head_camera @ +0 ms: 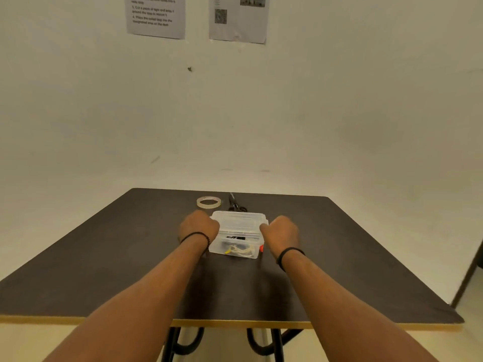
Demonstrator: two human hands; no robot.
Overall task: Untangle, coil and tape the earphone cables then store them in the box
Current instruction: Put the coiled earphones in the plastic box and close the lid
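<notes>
A clear plastic box (239, 226) with its lid on stands in the middle of the dark table (104, 270). Through its front wall I see white and yellow earphone cables (241, 250) and something black. My left hand (198, 227) grips the box's left side, and my right hand (281, 232) grips its right side, where a red latch (261, 248) shows. The fingers of both hands curl out of sight behind the knuckles. A roll of clear tape (208, 202) lies flat just beyond the box on the left.
Black-handled scissors (235, 203) lie behind the box, near the table's far edge. The wall rises right behind the table, with two printed sheets (156, 17) stuck high up. A dark vertical edge (467, 273) stands at the right.
</notes>
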